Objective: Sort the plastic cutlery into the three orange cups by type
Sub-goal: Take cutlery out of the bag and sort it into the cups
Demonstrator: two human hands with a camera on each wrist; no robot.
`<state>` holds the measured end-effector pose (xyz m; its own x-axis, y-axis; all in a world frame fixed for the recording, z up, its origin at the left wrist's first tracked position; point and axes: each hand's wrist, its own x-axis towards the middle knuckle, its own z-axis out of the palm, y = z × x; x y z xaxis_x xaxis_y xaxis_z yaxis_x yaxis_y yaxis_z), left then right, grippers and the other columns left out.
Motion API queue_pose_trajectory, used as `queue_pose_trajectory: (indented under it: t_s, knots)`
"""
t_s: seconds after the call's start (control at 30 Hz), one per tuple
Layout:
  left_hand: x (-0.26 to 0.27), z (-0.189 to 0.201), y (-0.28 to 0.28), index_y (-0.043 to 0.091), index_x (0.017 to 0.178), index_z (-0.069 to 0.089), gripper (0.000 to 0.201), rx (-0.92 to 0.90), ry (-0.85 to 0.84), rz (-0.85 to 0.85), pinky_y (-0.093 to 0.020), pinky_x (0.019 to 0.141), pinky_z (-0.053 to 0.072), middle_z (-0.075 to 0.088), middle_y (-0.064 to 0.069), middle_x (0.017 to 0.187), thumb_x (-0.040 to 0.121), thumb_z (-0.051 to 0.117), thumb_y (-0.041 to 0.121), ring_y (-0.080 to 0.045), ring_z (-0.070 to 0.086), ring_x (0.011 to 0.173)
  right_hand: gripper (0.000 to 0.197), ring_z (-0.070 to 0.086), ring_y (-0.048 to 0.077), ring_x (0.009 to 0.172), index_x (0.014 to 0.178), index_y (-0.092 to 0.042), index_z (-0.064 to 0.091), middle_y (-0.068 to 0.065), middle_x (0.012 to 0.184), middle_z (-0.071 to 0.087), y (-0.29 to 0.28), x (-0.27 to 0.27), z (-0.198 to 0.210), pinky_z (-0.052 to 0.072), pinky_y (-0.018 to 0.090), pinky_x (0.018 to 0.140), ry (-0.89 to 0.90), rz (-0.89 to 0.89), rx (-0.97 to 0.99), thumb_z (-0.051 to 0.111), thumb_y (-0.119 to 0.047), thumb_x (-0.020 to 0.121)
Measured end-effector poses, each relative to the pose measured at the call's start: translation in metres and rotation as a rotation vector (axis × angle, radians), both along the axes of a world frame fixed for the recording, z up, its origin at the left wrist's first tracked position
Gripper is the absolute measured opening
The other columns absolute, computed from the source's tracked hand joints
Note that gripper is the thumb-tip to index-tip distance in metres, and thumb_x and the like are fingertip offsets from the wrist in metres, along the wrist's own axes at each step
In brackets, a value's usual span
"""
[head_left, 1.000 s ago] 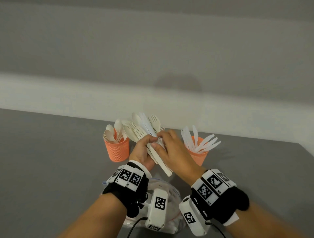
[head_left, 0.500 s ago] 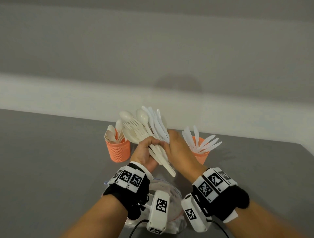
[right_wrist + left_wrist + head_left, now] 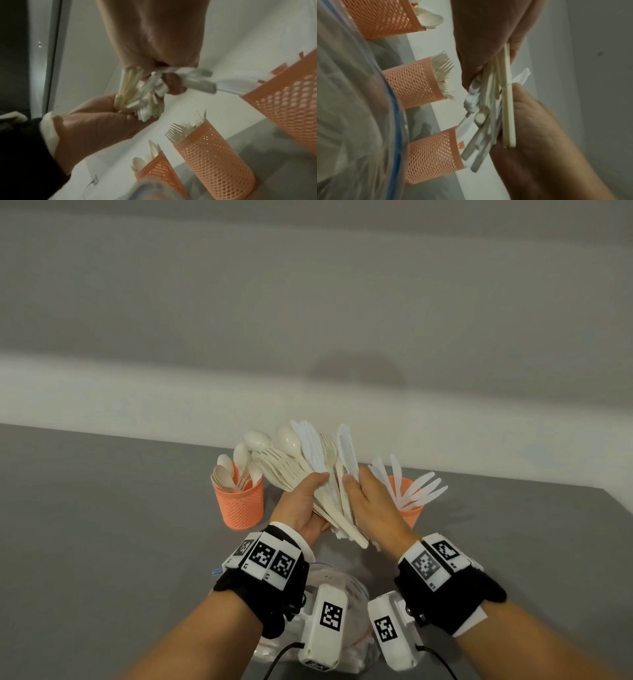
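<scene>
I've brought the bunch of cutlery up higher than a second ago, so its tips now fan out above the table's far edge. My right hand, which had been pinching at the front, has slid to the bundle's right side, and my left hand has turned palm-up beneath it.

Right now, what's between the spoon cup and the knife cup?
The orange mesh cup of forks stands between them in both wrist views; the head view hides it.
</scene>
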<state>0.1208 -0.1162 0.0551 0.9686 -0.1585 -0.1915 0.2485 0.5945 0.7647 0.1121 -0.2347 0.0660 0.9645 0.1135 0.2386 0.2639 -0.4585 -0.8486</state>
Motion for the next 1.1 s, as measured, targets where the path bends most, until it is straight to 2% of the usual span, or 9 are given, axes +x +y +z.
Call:
queue_pose_trajectory:
  t_s: [0.13,0.27,0.4,0.5,0.6,0.83,0.97,1.03,1.1]
  knots:
    - [0.006,-0.001,0.006,0.007,0.083,0.064,0.017,0.039,0.070,-0.039,-0.037,0.083,0.053,0.063,-0.006,0.081,0.088,0.048,0.013,-0.018,0.063,0.076,0.018,0.058,0.014,0.066,0.098,-0.007,0.044,0.005,0.077,0.057,-0.013,0.007,0.009,0.048,0.013,0.058,0.014,-0.055,0.160,0.033,-0.020,0.100]
    - [0.011,-0.002,0.010,0.008,0.082,0.064,0.010,0.037,0.071,-0.028,-0.027,0.065,0.051,0.064,-0.004,0.076,0.083,0.054,0.009,-0.013,0.062,0.071,0.018,0.050,0.012,0.058,0.085,-0.013,0.043,0.002,0.071,0.050,-0.040,0.026,0.018,0.048,0.024,0.058,0.075,-0.136,0.484,0.034,-0.017,0.099]
    - [0.015,-0.006,0.007,0.010,0.079,0.060,0.018,0.047,0.061,-0.095,-0.025,0.055,0.051,0.059,-0.004,0.070,0.063,0.065,0.014,-0.013,0.059,0.057,0.018,0.043,0.013,0.050,0.081,-0.014,0.040,0.003,0.066,0.045,-0.055,0.041,0.002,0.040,0.027,0.047,0.214,-0.182,0.473,0.036,-0.018,0.098]
    - [0.017,-0.009,0.009,0.008,0.083,0.061,0.008,0.034,0.084,-0.071,-0.025,0.055,0.053,0.063,-0.004,0.069,0.080,0.053,0.007,-0.012,0.062,0.057,0.012,0.032,0.006,0.037,0.088,-0.012,0.039,0.003,0.062,0.037,-0.061,0.043,-0.009,0.029,0.020,0.035,0.266,-0.212,0.482,0.035,-0.016,0.097]
    - [0.016,-0.009,0.013,0.005,0.085,0.062,0.016,0.059,0.103,-0.075,-0.024,0.056,0.055,0.069,-0.004,0.065,0.088,0.047,0.007,-0.010,0.067,0.056,0.017,0.029,0.005,0.035,0.084,-0.016,0.039,0.000,0.059,0.032,-0.067,0.043,-0.006,0.029,0.022,0.036,0.187,-0.280,0.515,0.036,-0.023,0.099]
    - [0.017,-0.007,0.014,0.005,0.089,0.062,0.017,0.066,0.072,-0.084,-0.027,0.065,0.052,0.070,-0.002,0.065,0.089,0.045,0.006,-0.009,0.067,0.059,0.010,0.047,0.010,0.066,0.101,-0.019,0.040,-0.008,0.074,0.043,-0.066,0.058,0.004,0.043,0.019,0.065,-0.216,-0.384,0.327,0.033,-0.027,0.099]
    - [0.013,-0.001,0.016,0.004,0.084,0.058,0.016,0.052,0.059,-0.081,-0.022,0.054,0.051,0.061,-0.007,0.067,0.089,0.042,0.005,-0.015,0.059,0.058,0.008,0.054,0.016,0.080,0.105,-0.016,0.040,0.002,0.088,0.052,-0.070,0.064,-0.019,0.046,0.031,0.076,-0.115,-0.378,0.258,0.037,-0.018,0.098]
    - [0.012,0.000,0.018,0.005,0.080,0.057,0.017,0.076,0.038,-0.067,-0.023,0.056,0.049,0.059,-0.005,0.064,0.089,0.042,0.005,-0.015,0.054,0.057,0.020,0.057,0.022,0.097,0.115,-0.013,0.041,0.006,0.104,0.054,-0.071,0.065,-0.026,0.047,0.036,0.086,0.009,-0.371,0.236,0.044,-0.017,0.095]
    - [0.012,0.000,0.020,0.006,0.079,0.060,0.018,0.112,0.045,-0.041,-0.026,0.063,0.050,0.063,-0.002,0.061,0.088,0.045,0.006,-0.013,0.059,0.058,0.042,0.049,0.026,0.119,0.129,-0.011,0.037,0.010,0.125,0.047,-0.070,0.065,-0.027,0.040,0.031,0.097,0.030,-0.384,0.153,0.053,-0.018,0.091]
